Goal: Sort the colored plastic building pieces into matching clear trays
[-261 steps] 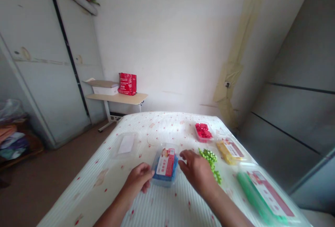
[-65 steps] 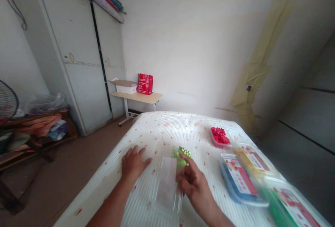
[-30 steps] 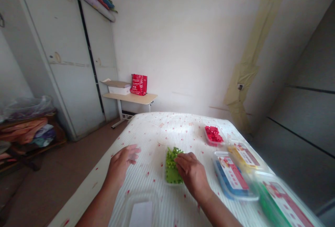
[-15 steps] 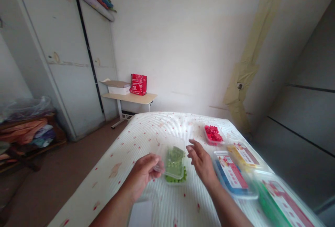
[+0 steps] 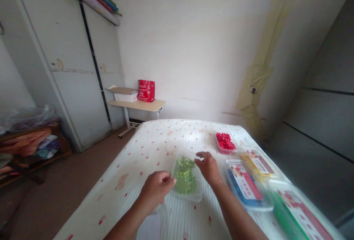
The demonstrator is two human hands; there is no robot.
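A clear plastic lid (image 5: 179, 187) lies over a clear box of green toothed plastic pieces (image 5: 186, 171) in the middle of the bed-like surface. On the left side, my left hand (image 5: 157, 186) pinches the lid's edge between thumb and fingers. My right hand (image 5: 208, 166) has its fingers bent around the lid's far right edge, touching it. Whether the lid is pressed down all round cannot be seen. An open clear box of red pieces (image 5: 225, 142) stands farther back on the right.
Lidded boxes with printed labels stand to the right: yellow (image 5: 260, 164), blue (image 5: 245, 186) and green (image 5: 298, 208). A pale flat item (image 5: 148, 228) lies near my left forearm. A small table (image 5: 152, 104) with a red bag (image 5: 146, 90) stands beyond the far left edge.
The clear lid, held tilted above the green pieces by my left hand, has come down over their box. My right hand has moved slightly left to the lid's edge.
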